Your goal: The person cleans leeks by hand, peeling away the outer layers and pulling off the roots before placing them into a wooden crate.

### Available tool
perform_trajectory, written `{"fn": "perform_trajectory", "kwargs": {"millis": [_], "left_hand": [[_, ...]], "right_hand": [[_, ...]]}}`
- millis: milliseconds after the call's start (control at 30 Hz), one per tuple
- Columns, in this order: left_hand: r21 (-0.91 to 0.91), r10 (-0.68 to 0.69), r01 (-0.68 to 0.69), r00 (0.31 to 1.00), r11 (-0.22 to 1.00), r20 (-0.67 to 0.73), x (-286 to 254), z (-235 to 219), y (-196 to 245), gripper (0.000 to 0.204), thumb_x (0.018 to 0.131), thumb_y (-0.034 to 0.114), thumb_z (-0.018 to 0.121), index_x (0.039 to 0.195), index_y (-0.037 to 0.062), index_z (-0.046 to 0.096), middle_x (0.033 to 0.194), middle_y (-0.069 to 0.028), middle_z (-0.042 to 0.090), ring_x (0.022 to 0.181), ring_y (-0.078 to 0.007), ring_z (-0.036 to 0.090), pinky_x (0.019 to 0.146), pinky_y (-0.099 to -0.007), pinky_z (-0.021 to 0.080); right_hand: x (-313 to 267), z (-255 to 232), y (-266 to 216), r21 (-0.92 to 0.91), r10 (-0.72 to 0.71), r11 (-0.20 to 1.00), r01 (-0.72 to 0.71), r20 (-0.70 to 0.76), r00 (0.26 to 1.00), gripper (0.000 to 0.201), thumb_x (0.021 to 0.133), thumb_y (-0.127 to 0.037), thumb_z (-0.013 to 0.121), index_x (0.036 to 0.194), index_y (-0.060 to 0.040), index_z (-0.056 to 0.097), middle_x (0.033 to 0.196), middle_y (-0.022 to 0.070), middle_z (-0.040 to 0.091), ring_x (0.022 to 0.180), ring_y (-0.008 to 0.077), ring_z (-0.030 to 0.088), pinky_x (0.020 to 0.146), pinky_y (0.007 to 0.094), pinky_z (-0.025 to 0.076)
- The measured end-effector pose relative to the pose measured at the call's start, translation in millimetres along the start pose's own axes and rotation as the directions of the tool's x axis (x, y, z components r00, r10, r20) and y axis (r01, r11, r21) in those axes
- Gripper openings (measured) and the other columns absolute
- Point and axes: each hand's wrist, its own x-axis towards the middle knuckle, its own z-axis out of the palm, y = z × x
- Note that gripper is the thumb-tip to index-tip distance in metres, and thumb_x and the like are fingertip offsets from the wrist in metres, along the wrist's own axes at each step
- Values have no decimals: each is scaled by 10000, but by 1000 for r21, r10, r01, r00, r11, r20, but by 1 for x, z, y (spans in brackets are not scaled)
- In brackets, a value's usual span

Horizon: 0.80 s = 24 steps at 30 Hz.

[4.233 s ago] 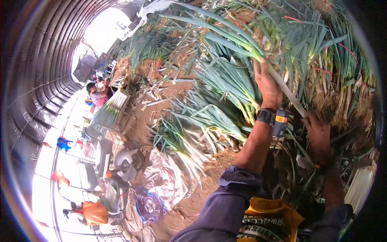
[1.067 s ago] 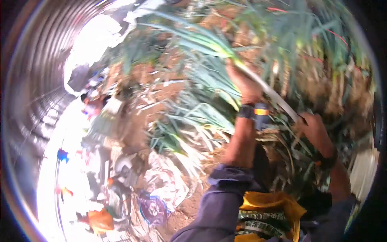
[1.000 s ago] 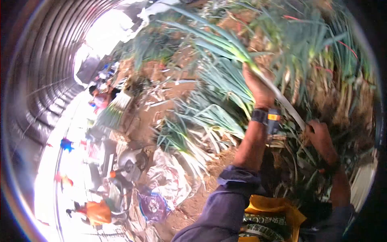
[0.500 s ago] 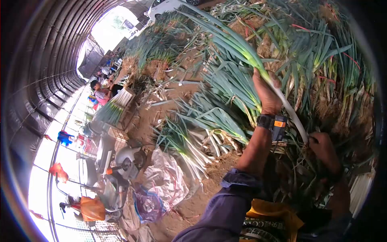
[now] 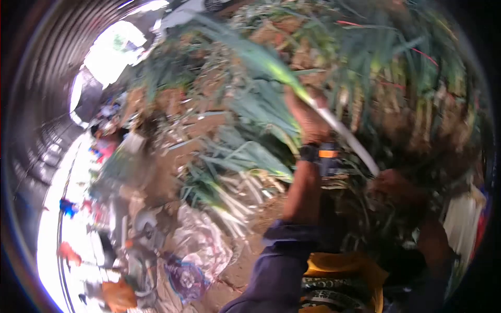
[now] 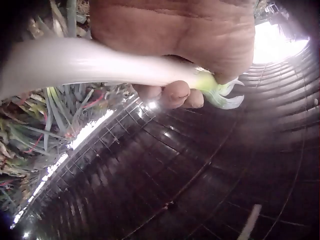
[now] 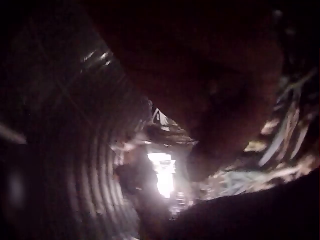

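Observation:
My left hand (image 5: 309,119) grips a long leek (image 5: 345,133) around its upper white shank, where it turns green. Its leaves fan out to the upper left in the head view. In the left wrist view, curled fingertips (image 6: 176,93) show beneath the pale shank (image 6: 90,65). My right hand (image 5: 396,189) is curled at the leek's lower root end, in shadow and blurred. The right wrist view shows this hand (image 7: 215,100) very dark, and what lies between its fingers is hidden.
Trimmed leeks (image 5: 227,206) lie on the ground beside more leafy leeks (image 5: 255,156). Rooted bundles (image 5: 386,94) stand at the upper right. A crumpled plastic sack (image 5: 203,242) lies at lower left, and pale stalks (image 5: 462,221) are stacked at right. A person (image 5: 107,138) sits farther off.
The right hand stays at the leek's root end and has shifted slightly along with it. The left hand keeps its grip. The head view has swung, moving the whole scene leftward since half a second ago.

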Motion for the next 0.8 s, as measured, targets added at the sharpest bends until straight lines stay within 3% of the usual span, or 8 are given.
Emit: {"fn": "perform_trajectory", "kwargs": {"millis": [33,100,233,367,400,467,667,800], "left_hand": [[-11,-7,7,999,1000,40,3,0,2,417,1004,560,494,958,147,527,631,8,547,477,-123,462,438,-271,387],[24,47,-47,999,999,-9,-3,4,-3,414,1001,545,530,1117,147,535,713,8,541,514,-118,467,484,-265,400],[42,42,-39,997,998,-63,5,6,-16,444,985,542,571,1182,148,519,821,5,531,642,-136,517,592,-293,448],[26,-96,97,995,995,-33,1,0,-36,439,958,565,601,1134,167,550,867,5,562,810,-175,554,706,-367,478],[-2,-149,149,988,989,51,1,-10,-43,436,970,553,586,1141,152,563,925,-4,606,850,-195,578,782,-379,496],[-18,-179,183,975,983,134,-13,8,-52,424,991,516,570,1143,121,584,973,-19,633,917,-221,600,902,-400,494],[67,-310,303,927,951,212,-28,27,-66,345,1061,385,484,1182,76,579,1241,-102,589,1158,-258,558,1067,-410,416],[240,-341,329,940,913,9,-21,18,-52,298,1017,331,608,1173,78,616,1151,-53,673,1110,-189,591,1016,-349,443]], "right_hand": [[-4,7,-20,220,443,859,-462,134,887,277,983,-229,616,1136,-6,676,1012,154,712,812,231,678,732,420,554],[-17,58,65,-423,-80,904,62,-25,996,338,985,-222,624,1261,-28,617,1136,165,679,938,221,681,785,401,559],[-2,46,-15,237,230,940,-246,93,969,463,981,-249,650,1375,-34,534,1227,152,635,1039,166,646,849,353,552],[18,5,-71,775,147,622,112,-256,955,476,1017,-272,601,1392,3,500,1203,82,641,1016,153,633,890,321,531],[40,8,-29,560,37,800,216,-406,913,488,1013,-253,604,1404,11,479,1168,78,640,990,163,631,883,335,529],[59,-5,-53,906,127,-40,421,-413,902,643,962,-129,645,1503,33,338,1136,120,645,998,233,638,945,391,510],[85,-37,-46,740,252,-216,637,-588,768,178,1031,-230,592,1078,-59,606,942,32,657,814,104,627,706,204,533],[62,-56,-47,628,280,13,778,-749,600,149,979,-164,658,1065,-42,649,987,67,702,895,159,690,798,282,557]]}}
